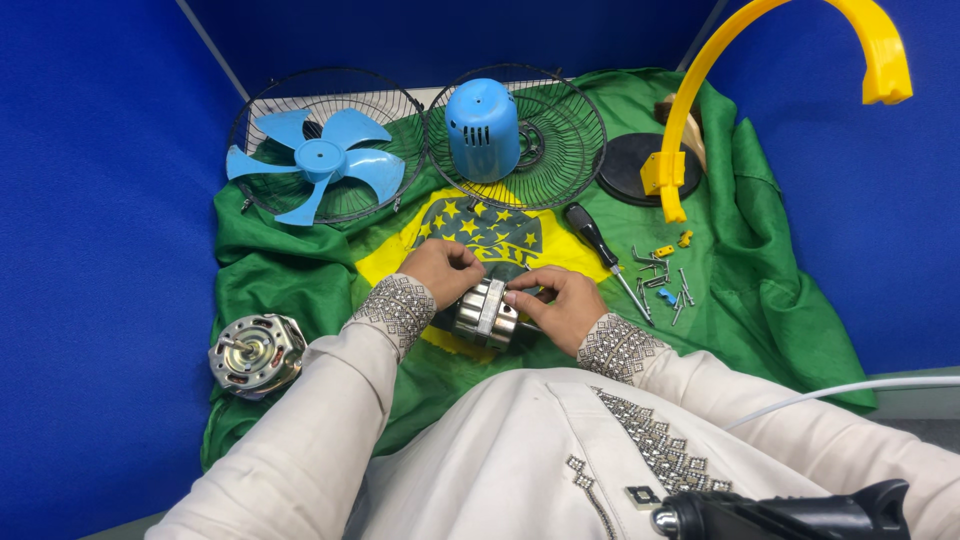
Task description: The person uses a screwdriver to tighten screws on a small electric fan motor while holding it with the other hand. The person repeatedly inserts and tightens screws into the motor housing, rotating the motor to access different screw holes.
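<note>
My left hand and right hand clamp the metal motor core between them; it looks heavy, rigid, slick, best gripped around its ribbed middle

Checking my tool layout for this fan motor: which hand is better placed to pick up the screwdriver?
The right hand. The screwdriver lies just beyond it on the green cloth, while the left hand grips the motor part on the far side.
</note>
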